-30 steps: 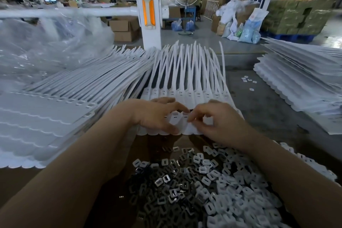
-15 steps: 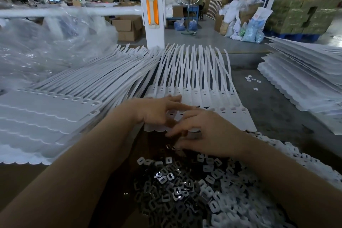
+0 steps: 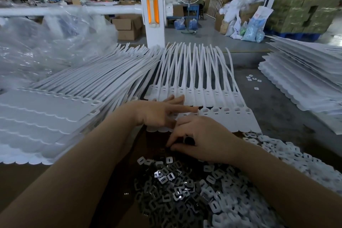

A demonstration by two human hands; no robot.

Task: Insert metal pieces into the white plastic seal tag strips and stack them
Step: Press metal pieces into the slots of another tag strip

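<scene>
**Right hand drops back to the metal pile for the next piece**

Head view: the right hand has left the strip heads, where it was working a second ago, and has come down to the far edge of the heap of metal pieces that lies just near of its fingers. Those fingers are curled downward onto the pile's edge. They look to be picking at a piece, but whether one is already pinched between them cannot be told, since the hand's back hides the tips.

The left hand stays on the row of white seal tag strips, just beyond the right fingers. Its fingers lie straight and flat, the forefinger stretched along the row of open slots, pressing the strips to the surface and gripping nothing. The slots just right of that fingertip look empty.

I judge that one insertion is finished and the next is being fetched; the pointing finger probably marks the slot to fill. Stacks of strips lie well left of the left fingers, and another stack lies far right. Stacking of this row is not yet due.
</scene>
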